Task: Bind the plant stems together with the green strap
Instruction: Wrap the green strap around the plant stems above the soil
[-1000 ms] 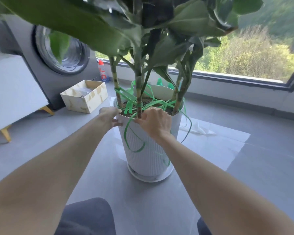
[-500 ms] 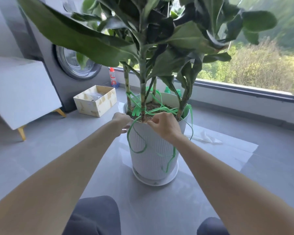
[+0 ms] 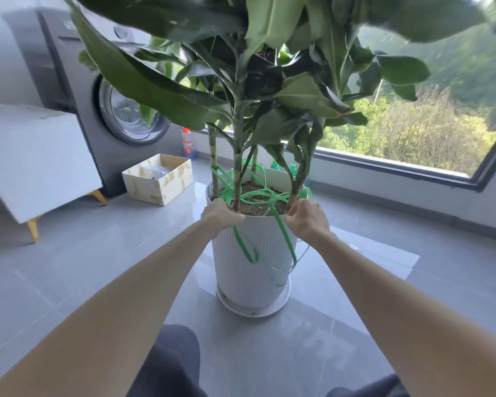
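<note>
Head view. Shows green strap [image 3: 258,194] looped low round the plant stems [image 3: 236,179] just above the soil, with spare length hanging down the front of the white ribbed pot [image 3: 249,267]. Shows left hand [image 3: 222,216] curled on the strap at the near rim and right hand [image 3: 308,222] pinching it beside the right-hand stem. Places hands wider apart than half a second earlier; probably drawing the loop tight, with no knot yet visible.

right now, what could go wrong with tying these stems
The strap lies in loose, crossing loops around the stems, so tightening may knot it unevenly. Its tails hang down the pot and could snag. With the right hand pinching it at the rim, a hard tug might bend a thin stem.
</note>
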{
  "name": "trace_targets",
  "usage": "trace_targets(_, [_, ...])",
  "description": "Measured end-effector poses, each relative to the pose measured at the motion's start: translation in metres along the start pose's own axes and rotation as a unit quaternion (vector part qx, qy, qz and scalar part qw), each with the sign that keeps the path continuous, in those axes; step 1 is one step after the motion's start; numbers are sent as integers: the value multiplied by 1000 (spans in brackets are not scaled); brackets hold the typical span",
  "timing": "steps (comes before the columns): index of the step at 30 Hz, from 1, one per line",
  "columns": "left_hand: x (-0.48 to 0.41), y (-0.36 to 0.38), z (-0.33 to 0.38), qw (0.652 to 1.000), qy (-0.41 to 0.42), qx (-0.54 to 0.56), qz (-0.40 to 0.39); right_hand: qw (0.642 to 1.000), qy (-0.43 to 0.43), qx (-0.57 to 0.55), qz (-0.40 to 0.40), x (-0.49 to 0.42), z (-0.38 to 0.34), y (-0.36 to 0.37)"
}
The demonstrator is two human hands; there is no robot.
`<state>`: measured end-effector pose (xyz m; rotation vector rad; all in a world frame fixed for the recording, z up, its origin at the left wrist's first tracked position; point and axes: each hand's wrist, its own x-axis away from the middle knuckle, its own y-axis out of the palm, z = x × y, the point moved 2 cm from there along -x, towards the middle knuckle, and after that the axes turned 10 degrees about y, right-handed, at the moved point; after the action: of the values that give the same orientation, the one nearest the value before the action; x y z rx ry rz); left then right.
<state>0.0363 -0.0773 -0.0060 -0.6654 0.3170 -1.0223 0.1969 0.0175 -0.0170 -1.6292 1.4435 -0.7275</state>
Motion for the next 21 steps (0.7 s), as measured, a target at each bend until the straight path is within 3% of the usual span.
trace_targets(7, [-3,3,-2,996,13,-86,20,992,58,1,-110,0,9,-5])
trace_targets(11, [-9,0,-3,999,9,-45,27,982,91,-77,-150,0,14,-16])
trace_targets(17, [-13,-13,-6,996,22,30,85,965,93,-221,-105,0,12,-32])
trace_targets(21, [-11,-18,-14,991,29,51,124,985,77,-154,-23,-1,14,-40])
